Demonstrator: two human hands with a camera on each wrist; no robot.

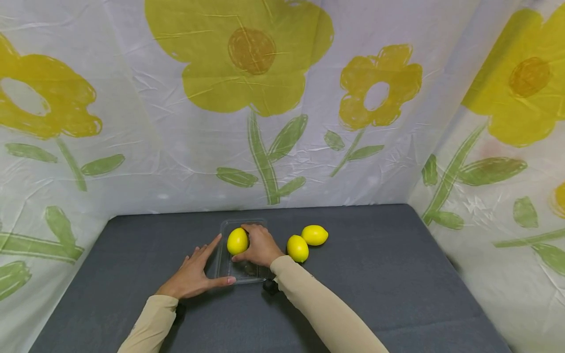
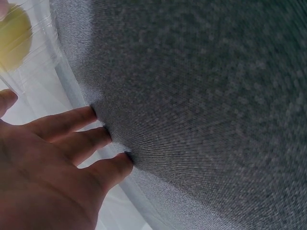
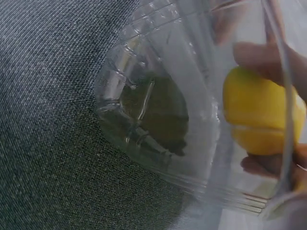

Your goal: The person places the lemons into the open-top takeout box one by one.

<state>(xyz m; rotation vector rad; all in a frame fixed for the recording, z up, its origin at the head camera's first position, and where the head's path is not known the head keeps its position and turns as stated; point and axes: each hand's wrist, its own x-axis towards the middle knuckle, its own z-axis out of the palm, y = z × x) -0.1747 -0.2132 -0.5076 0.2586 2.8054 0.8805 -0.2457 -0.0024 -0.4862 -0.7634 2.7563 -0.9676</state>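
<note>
A clear plastic container [image 1: 227, 269] lies on the dark grey tabletop. My right hand [image 1: 261, 246] holds a yellow lemon [image 1: 238, 241] between thumb and fingers, over or within the container; whether the fruit touches the bottom I cannot tell. The right wrist view shows this lemon [image 3: 254, 112] partly through the clear wall. Spread beside the container's left side is my left hand [image 1: 192, 275], its thumb near the front left corner and its forefinger along the left edge. In the left wrist view, several fingertips [image 2: 112, 165] of that hand rest on the cloth.
To the right of the container lie two more lemons, one nearer [image 1: 297, 248] and one farther [image 1: 315, 235], close together. A dark patch [image 3: 158, 112] shows through the container's wall. A flower-patterned curtain [image 1: 194, 162] hangs behind the table [image 1: 379, 294].
</note>
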